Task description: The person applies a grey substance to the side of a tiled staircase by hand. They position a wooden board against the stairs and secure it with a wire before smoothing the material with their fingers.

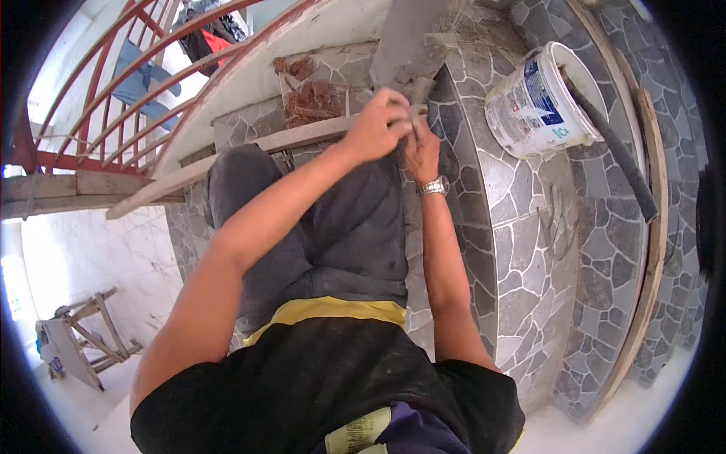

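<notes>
My left hand (378,127) and my right hand (421,153) meet just beyond my knees, their fingertips close together. Both have curled fingers, slightly smeared by motion, and whatever is pinched between them is too small and blurred to name. A watch with a metal band (433,186) circles my right wrist. Right beyond the hands lies a grey, cement-coloured patch (408,41) with a rough near edge. Beside it on the left are reddish-brown crumbly lumps (316,100) on the stone-patterned tile. A long wooden strip (295,136) runs under my left forearm and across my knees' far side.
To the right, a white bucket (522,110) with a dark bar (612,144) leaning out stands on a tiled step (522,250). Bent wire (558,227) lies nearer. A wooden batten (652,250) edges the far right. Red railing (98,98) and a small wooden stand (87,337) are at left.
</notes>
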Demonstrator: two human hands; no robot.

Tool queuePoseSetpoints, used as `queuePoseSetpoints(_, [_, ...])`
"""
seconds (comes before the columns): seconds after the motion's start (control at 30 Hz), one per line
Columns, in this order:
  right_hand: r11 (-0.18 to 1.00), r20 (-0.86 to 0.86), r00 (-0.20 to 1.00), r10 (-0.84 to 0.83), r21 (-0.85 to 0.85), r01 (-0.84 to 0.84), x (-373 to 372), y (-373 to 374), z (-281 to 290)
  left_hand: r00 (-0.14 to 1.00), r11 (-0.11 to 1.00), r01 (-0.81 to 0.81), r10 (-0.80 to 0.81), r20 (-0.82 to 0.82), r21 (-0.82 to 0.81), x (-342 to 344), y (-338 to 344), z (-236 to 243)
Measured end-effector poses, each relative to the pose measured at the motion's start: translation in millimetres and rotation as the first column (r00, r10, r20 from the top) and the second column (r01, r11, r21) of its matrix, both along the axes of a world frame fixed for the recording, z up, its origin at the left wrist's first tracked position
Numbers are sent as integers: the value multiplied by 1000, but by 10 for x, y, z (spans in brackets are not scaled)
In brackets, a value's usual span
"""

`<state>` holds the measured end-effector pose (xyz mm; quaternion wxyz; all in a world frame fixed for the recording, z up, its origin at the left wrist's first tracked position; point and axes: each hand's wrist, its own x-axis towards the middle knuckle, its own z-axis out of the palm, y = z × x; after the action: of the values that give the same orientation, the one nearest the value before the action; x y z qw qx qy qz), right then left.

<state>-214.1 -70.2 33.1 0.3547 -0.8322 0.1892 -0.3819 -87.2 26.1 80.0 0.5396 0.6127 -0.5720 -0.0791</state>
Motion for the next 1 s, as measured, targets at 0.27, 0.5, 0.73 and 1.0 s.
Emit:
queuePoseSetpoints(0.27, [952,217,975,-39,304,-29,252,62,148,938,844,-310,195,287,438,625,-259,-634])
queuePoseSetpoints(0.5, [796,306,938,-162,602,-59,337,276,195,876,807,-389,176,448,443,492,-251,-681])
queuePoseSetpoints(0.73, [837,99,980,-174,539,94,246,405,263,892,817,-338,119,436,468,499,-313,-763])
queuePoseSetpoints(1.0, [714,325,921,-215,695,-79,-52,378,133,994,781,97,-104,-23,617,1236,-563,-981])
